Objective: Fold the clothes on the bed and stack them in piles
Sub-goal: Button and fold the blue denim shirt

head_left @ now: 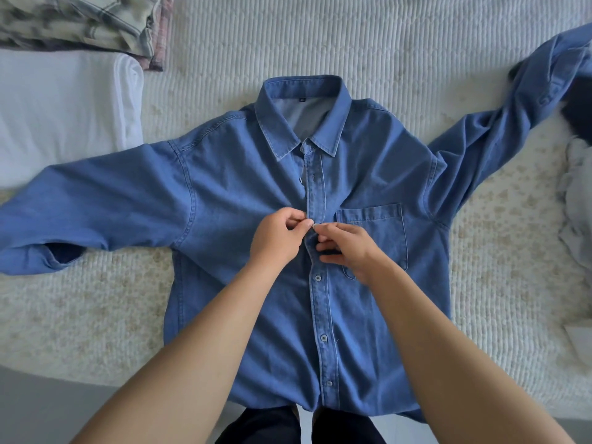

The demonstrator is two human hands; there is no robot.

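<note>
A blue denim shirt (pixel 243 174) lies face up on the bed, collar away from me and both sleeves spread out to the sides. My left hand (pixel 277 237) pinches the left edge of the button placket at chest height. My right hand (pixel 344 248) pinches the right edge of the placket at the same spot, beside the chest pocket (pixel 381 232). The fingertips of both hands meet at a small button. Three buttons lower down the front are fastened. The placket above my hands gapes open.
A folded white garment (pixel 61 113) lies at the left, with a folded plaid pile (pixel 80 20) behind it. Loose dark and grey clothes (pixel 579 174) lie at the right edge. The cream ribbed bedcover (pixel 400 52) surrounds the shirt. My dark trousers show at the bottom.
</note>
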